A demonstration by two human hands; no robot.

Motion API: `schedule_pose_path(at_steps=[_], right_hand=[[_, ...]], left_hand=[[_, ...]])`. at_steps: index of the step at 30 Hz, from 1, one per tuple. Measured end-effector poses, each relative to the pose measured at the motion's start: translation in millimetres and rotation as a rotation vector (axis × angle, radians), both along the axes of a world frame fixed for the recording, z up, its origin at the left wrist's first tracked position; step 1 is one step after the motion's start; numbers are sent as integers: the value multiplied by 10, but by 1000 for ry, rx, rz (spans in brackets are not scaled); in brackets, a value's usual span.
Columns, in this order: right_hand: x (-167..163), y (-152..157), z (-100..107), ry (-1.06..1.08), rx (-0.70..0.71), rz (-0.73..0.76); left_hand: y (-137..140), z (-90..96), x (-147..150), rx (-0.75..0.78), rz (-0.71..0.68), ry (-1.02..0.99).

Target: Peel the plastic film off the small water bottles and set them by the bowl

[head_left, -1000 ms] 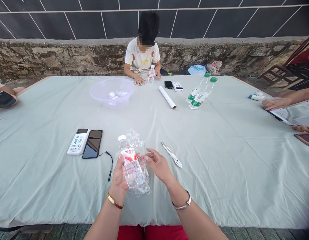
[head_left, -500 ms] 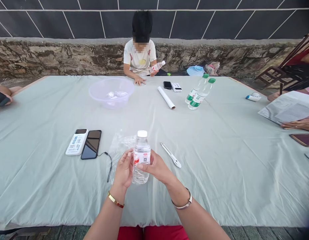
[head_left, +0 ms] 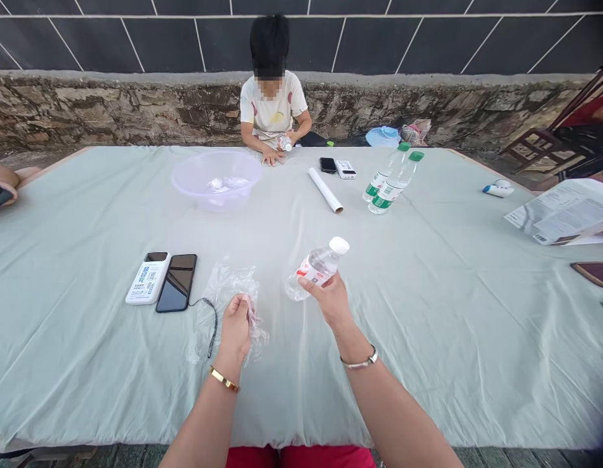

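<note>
My right hand (head_left: pixel 332 300) is wrapped round a clear plastic water bottle (head_left: pixel 317 265) with a white cap and a red-and-white label. The bottle leans to the right, its cap pointing away from me. In my left hand (head_left: pixel 237 328), closed fingers pinch a crumpled sheet of clear plastic film (head_left: pixel 231 283), which spreads over the tablecloth round that hand. A black phone (head_left: pixel 177 283) with a wrist strap lies left of the film, beside a white power bank (head_left: pixel 147 279).
Farther back stand a translucent purple basin (head_left: pixel 184 187) with crumpled plastic inside, a white roll (head_left: pixel 325 190) and two green-capped bottles (head_left: pixel 386 195). Across the table, a person (head_left: pixel 273 104) holds a similar bottle. At the right, papers (head_left: pixel 559 211) and a phone (head_left: pixel 594 273) lie near the edge.
My left hand has let go of the bottle and taken hold of the plastic film. My right hand has moved the bottle right and tilted it. The pen is no longer visible.
</note>
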State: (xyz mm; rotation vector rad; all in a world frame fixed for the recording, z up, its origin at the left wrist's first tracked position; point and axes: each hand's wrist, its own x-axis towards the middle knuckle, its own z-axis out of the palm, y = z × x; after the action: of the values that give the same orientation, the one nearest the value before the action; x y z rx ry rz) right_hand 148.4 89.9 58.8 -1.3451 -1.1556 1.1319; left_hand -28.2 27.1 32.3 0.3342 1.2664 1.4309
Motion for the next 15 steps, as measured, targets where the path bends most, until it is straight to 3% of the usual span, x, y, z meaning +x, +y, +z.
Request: schedule_pose_path(at_steps=[3, 5, 11, 15], right_hand=[[95, 320, -163, -238, 23, -324], [146, 481, -246, -331, 32, -409], [259, 685, -381, -462, 16, -413], [353, 602, -370, -609, 51, -325]], left_hand=[[-91, 98, 7, -2, -106, -24], [-141, 188, 23, -30, -180, -85], [-198, 438, 132, 38, -344, -364], [-211, 518, 177, 47, -266, -420]])
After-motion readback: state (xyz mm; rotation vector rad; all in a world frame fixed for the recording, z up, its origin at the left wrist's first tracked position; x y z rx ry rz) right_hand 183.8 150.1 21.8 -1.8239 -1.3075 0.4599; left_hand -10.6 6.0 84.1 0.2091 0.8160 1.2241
